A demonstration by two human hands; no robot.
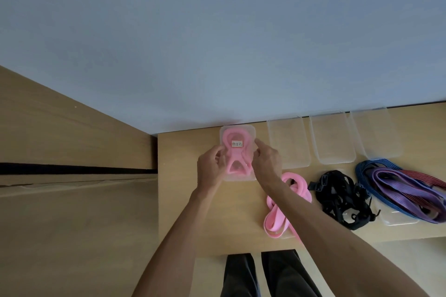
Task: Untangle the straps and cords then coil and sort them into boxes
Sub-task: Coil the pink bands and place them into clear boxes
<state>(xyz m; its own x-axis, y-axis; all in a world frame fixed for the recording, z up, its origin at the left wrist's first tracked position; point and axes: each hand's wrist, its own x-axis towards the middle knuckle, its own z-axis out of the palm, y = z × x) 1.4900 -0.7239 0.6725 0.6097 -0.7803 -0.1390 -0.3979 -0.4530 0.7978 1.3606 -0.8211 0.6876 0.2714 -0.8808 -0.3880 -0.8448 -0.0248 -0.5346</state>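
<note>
We stand at a wooden table [193,212] against a pale wall. Our left hand [210,169] and right hand [266,161] curl round the two long sides of a clear labelled box [237,131], which holds a coiled pink band [237,154]. Whether a lid covers it, we cannot tell. Just beside our right forearm lies a second pink band [295,185], loose and looped. Further right sit a black strap tangle [342,198] and a bundle of purple and blue cords [405,185]. Three empty boxes [333,137] line the wall. We judge the springy coil could pop out if we let go, and our right forearm could drag the loose pink band off the near edge.
</note>
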